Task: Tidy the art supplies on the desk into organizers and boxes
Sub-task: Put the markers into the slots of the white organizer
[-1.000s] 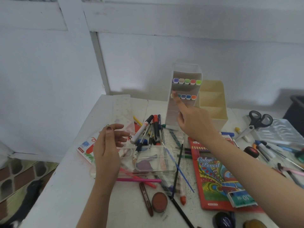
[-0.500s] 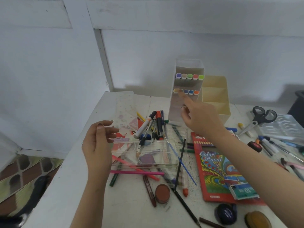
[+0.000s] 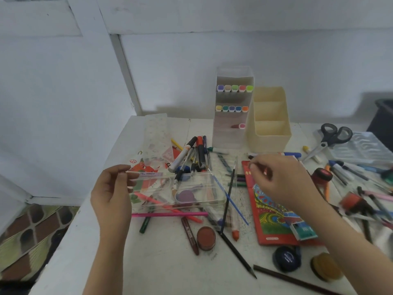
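Left hand (image 3: 112,194) gripping clear rectangular plastic case (image 3: 191,185) at its left end, long axis running left-right, right hand (image 3: 282,179) hovering, fingers curling, grip unclear

I'm at a white desk (image 3: 170,271) set into the corner of plain painted walls (image 3: 212,50), with patterned floor tiles (image 3: 32,237) past its left edge: a room at home, I'd say. 2 organizers (image 3: 269,133) stand at the far edge; scissors (image 3: 327,141), paint pots (image 3: 205,238), markers (image 3: 184,153) and a colour pencil box (image 3: 270,216) litter the surface.
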`<state>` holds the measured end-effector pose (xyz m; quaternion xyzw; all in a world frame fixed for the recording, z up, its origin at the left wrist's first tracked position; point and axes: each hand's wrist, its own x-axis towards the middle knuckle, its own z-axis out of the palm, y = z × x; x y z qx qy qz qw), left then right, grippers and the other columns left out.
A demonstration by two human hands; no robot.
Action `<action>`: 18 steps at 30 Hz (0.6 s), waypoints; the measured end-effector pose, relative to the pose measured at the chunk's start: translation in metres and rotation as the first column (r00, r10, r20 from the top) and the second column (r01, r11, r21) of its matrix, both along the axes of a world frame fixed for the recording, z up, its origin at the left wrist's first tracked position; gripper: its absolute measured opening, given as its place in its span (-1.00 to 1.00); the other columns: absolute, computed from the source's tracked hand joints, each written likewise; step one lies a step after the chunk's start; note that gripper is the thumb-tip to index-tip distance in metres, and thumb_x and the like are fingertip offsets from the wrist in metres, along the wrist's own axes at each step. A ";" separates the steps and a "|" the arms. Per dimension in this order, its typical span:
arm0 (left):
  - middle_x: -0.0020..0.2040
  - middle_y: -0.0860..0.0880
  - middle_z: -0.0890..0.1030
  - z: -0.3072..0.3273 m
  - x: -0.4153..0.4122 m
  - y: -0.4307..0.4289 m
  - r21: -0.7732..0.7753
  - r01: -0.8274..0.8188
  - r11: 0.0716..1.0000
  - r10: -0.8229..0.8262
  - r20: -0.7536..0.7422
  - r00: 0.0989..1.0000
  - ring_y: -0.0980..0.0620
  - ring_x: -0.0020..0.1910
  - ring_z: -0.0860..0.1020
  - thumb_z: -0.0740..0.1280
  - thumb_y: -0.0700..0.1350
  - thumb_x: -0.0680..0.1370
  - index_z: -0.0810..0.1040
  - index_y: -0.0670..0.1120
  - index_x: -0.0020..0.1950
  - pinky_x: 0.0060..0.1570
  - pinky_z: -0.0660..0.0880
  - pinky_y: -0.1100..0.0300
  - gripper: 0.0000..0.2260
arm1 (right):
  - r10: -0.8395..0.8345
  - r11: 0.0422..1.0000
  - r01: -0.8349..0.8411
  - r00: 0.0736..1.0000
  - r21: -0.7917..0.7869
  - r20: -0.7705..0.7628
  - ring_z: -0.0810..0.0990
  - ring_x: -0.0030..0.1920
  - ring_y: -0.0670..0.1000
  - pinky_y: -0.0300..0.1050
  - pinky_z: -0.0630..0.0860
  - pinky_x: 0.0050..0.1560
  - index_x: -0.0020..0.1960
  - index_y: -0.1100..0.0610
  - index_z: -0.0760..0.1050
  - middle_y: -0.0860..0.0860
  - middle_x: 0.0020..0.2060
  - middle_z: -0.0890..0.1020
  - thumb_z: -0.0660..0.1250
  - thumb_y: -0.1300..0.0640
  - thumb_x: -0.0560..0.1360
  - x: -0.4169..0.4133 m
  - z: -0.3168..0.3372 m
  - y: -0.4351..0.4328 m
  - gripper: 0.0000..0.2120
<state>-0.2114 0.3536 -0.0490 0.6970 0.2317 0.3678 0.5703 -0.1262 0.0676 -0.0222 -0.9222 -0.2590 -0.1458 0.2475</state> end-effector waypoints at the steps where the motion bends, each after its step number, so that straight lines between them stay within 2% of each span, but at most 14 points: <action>1: -0.21 -0.03 0.64 -0.001 -0.001 -0.002 -0.004 0.002 1.000 -0.002 -0.002 1.000 0.12 -0.29 0.57 0.14 -0.29 0.56 0.57 -0.02 -0.08 -0.26 0.50 0.29 -0.74 | -0.009 1.000 0.009 1.000 0.001 -0.025 0.41 -0.43 -0.23 -0.29 0.38 -0.41 -0.19 0.07 0.57 -0.17 -0.42 0.52 0.28 0.15 0.49 -0.004 -0.003 -0.004 -0.87; 7: -0.21 0.00 0.63 -0.004 -0.002 -0.014 0.008 0.009 1.000 -0.008 -0.038 0.999 0.08 -0.26 0.58 0.15 -0.30 0.57 0.57 0.02 -0.09 -0.20 0.49 0.22 -0.72 | -0.053 0.998 0.057 0.990 0.028 -0.129 0.48 -0.36 -0.19 -0.35 0.31 -0.38 -0.19 0.02 0.55 -0.21 -0.39 0.52 0.28 0.12 0.49 -0.025 -0.015 -0.028 -0.89; 9: -0.21 0.00 0.63 -0.004 -0.002 -0.018 0.011 0.012 1.000 -0.012 -0.035 0.999 0.09 -0.27 0.57 0.14 -0.30 0.57 0.56 0.06 -0.11 -0.21 0.49 0.24 -0.69 | -0.061 0.996 0.069 0.987 0.048 -0.151 0.52 -0.29 -0.19 -0.37 0.33 -0.38 -0.18 0.02 0.56 -0.22 -0.38 0.53 0.30 0.13 0.48 -0.031 -0.016 -0.036 -0.90; 11: -0.21 0.01 0.63 -0.003 -0.001 -0.022 0.007 0.022 1.000 -0.021 -0.025 0.999 0.12 -0.29 0.57 0.14 -0.30 0.57 0.56 0.08 -0.12 -0.25 0.51 0.31 -0.68 | -0.085 0.994 0.094 0.985 0.054 -0.152 0.53 -0.33 -0.19 -0.34 0.37 -0.40 -0.17 0.02 0.58 -0.21 -0.38 0.55 0.33 0.14 0.48 -0.038 -0.018 -0.043 -0.92; 15: -0.23 0.01 0.63 -0.002 0.008 -0.037 0.030 0.078 0.996 -0.078 -0.017 0.997 0.14 -0.29 0.57 0.16 -0.33 0.56 0.57 -0.07 -0.06 -0.27 0.51 0.40 -0.75 | -0.134 0.987 0.147 0.973 0.059 -0.186 0.52 -0.32 -0.20 -0.26 0.45 -0.36 -0.16 -0.02 0.57 -0.21 -0.34 0.57 0.35 0.13 0.47 -0.051 -0.024 -0.057 -0.92; 18: -0.23 -0.04 0.62 0.001 0.018 -0.055 0.054 0.158 0.986 -0.159 0.001 0.987 0.17 -0.29 0.57 0.17 -0.37 0.56 0.55 -0.18 -0.02 -0.24 0.51 0.40 -0.81 | -0.155 0.980 0.173 0.974 0.102 -0.167 0.54 -0.30 -0.20 -0.32 0.45 -0.33 -0.19 -0.02 0.56 -0.24 -0.33 0.57 0.36 0.17 0.47 -0.059 -0.026 -0.071 -0.89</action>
